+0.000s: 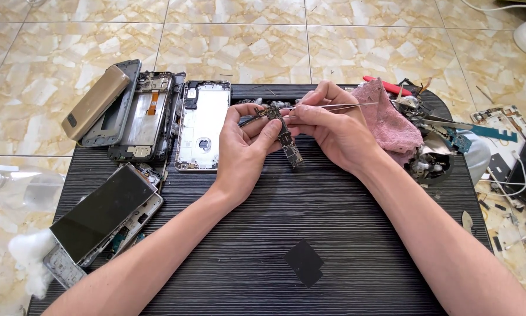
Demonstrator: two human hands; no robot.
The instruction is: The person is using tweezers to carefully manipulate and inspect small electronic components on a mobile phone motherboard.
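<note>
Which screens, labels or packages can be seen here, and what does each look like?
Phone screen: near left of the black mat, a dark, unlit rectangle atop a stripped frame.
Square sticker: near middle of the mat, plain black.
No packages or signs in view.

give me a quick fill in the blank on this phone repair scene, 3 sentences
1. The left hand holds a narrow circuit ____.
2. The right hand holds metal ____ over it.
3. Beside the right hand lies a crumpled cloth coloured ____.

Missing words: board; tweezers; pink
</note>
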